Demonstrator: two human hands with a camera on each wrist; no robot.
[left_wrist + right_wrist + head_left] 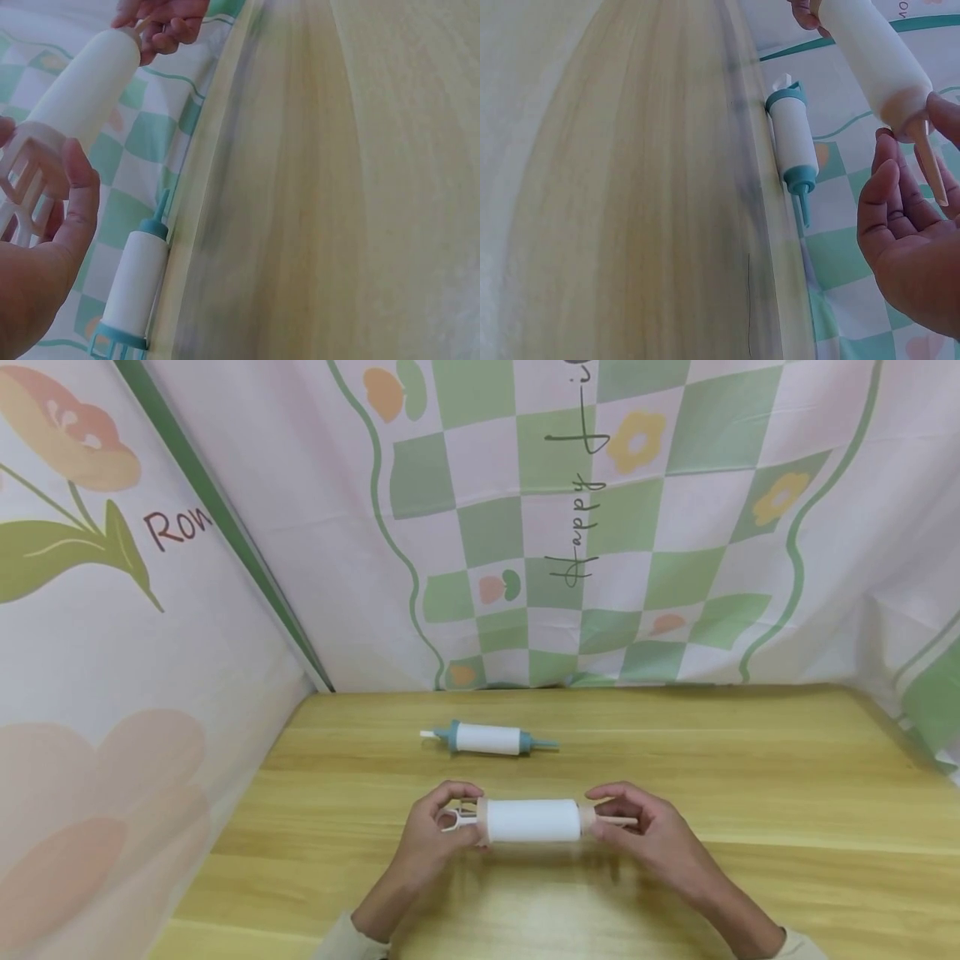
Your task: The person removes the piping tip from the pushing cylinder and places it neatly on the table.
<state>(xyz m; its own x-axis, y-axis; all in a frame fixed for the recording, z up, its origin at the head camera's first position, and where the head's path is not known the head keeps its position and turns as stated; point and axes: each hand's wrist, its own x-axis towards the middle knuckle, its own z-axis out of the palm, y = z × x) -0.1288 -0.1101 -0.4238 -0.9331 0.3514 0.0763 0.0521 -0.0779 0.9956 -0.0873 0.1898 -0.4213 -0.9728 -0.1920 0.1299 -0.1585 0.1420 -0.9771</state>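
the white tube is in the near middle part of the scene, held lengthwise left to right above the counter. a beige collar closes its left end. an open frame and a white looped handle extend left from this collar. a beige cap closes the right end; a thin beige nozzle projects right from it.

the left hand grasps the collar end, thumb on the near side and a finger on the far side. the right hand grasps the cap between thumb and fingers, beside the nozzle.

a second, smaller tube, white with teal end fittings, lies on the counter beyond the first tube and apart from it. its teal nozzle points right; a white tip protrudes left.

the counter has a light wood-grain surface. a green-and-white checked cloth hangs at its far edge. a flower-printed cloth hangs at left. light sleeves cover the forearms at the near edge of view.
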